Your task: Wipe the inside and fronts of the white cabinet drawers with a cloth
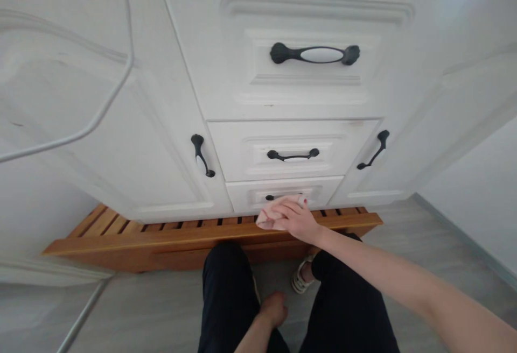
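My right hand (301,224) is closed on a pale pink cloth (270,218) with small red marks. It holds the cloth in front of the lowest white drawer (242,196), just above the slatted wooden bench (161,242). The cloth and hand partly cover that drawer's dark handle (270,197). Lower down, my left hand (275,309) rests by the inside of my left knee, its fingers curled in and nothing visible in them.
Above are a middle drawer with a black handle (293,155) and a larger panel with another handle (315,54). Cabinet doors with handles (202,156) flank the drawers. A white cable (109,103) hangs at left. My knees are against the bench; grey floor (161,310) lies below.
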Tool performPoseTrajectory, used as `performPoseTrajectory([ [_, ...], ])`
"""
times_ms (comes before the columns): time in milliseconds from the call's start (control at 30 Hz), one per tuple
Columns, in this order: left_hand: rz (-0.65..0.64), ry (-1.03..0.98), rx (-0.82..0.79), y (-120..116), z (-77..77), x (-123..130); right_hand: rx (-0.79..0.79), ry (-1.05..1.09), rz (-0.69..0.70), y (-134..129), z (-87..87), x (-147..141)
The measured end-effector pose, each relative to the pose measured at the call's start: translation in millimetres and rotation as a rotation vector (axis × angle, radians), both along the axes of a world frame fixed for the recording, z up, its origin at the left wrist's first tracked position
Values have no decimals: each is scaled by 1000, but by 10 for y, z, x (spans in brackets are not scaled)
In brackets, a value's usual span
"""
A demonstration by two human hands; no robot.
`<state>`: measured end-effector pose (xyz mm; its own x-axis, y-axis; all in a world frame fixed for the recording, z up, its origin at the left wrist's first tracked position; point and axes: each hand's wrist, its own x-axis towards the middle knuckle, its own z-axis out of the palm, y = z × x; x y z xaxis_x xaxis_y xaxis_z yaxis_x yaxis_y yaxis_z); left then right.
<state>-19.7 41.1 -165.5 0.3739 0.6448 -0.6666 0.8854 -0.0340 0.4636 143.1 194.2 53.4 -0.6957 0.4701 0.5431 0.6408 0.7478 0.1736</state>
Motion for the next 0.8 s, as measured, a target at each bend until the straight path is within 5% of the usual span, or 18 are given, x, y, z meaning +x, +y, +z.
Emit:
performPoseTrajectory([
  [133, -3, -29, 7, -3, 15, -10, 75, 165, -205, 432, 62, -798],
  [333, 20, -76, 43, 17, 33, -48, -79, -91, -107, 580, -543, -1155],
  [433, 15, -90, 45, 22, 14, -54, -119, -157, -72, 559, -705, -1246],
  [600, -20, -104, 35, 22, -21, -45, -224, -343, 56, 646, -711, -1117],
  [800, -12, -99, 25, 20, -22, -33, -267, -393, 6, 562, -757, -369],
])
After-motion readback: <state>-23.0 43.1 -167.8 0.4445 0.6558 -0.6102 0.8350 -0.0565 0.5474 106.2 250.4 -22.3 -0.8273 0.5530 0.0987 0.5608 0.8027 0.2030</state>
